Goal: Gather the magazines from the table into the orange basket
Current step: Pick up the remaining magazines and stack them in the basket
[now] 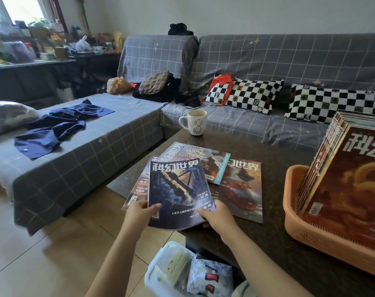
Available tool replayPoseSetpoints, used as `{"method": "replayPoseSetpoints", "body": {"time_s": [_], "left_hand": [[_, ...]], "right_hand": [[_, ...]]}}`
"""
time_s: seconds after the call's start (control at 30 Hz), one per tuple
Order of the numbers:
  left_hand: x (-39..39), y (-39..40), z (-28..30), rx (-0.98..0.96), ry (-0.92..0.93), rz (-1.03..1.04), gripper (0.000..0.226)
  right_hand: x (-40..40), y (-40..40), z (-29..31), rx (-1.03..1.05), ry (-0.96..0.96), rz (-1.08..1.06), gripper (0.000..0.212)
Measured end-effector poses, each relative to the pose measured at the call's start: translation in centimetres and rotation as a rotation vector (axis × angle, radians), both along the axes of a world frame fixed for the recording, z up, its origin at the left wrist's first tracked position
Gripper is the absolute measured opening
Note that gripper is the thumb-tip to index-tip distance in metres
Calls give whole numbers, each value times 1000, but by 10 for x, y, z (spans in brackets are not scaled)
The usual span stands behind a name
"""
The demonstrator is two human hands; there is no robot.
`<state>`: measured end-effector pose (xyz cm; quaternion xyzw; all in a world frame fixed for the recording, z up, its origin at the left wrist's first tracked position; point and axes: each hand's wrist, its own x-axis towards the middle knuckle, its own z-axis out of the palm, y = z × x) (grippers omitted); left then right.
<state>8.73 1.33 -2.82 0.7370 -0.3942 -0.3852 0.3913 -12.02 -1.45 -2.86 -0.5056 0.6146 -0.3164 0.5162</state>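
Broadly, I'm looking at a grey checked sofa (268, 61) wrapping round the far and left sides of a dark stone table (274, 189), with two black-and-white checkered cushions (246, 94) on the seat and a blue garment (58, 127) spread on the left section. At the table's right edge stands the orange basket (298, 224), already holding a thick stack of magazines (340, 174) leaning upright inside it. Near the table's left corner several loose magazines (235, 183) lie fanned and overlapping — one orange-red cover flat on the stone, others tucked partly beneath. I hold the dark blue magazine (178, 189) raised a little above that pile: my left hand (139, 215) grips its lower left edge, thumb on the cover, and my right hand (216, 217) grips the lower right corner, fingers curled under. A white mug (196, 122) with a dog drawing stands at the far edge — apart from everything else. Below the table's near corner sits a white bin (158, 262).
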Motion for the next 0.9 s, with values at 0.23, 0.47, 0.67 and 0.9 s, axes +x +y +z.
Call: {"method": "replayPoseSetpoints", "body": {"time_s": [0.23, 0.47, 0.67, 0.9], "left_hand": [[-24, 24, 9, -159, 274, -12, 10], [-63, 39, 54, -339, 451, -160, 19], [-119, 36, 86, -402, 487, -334, 16], [-198, 22, 101, -428, 474, -514, 16]], "right_hand": [[-27, 27, 14, -28, -288, -4, 14], [-85, 49, 56, -172, -462, -12, 37], [-144, 70, 92, -347, -401, -65, 40], [-221, 91, 108, -445, -270, -267, 49]]}}
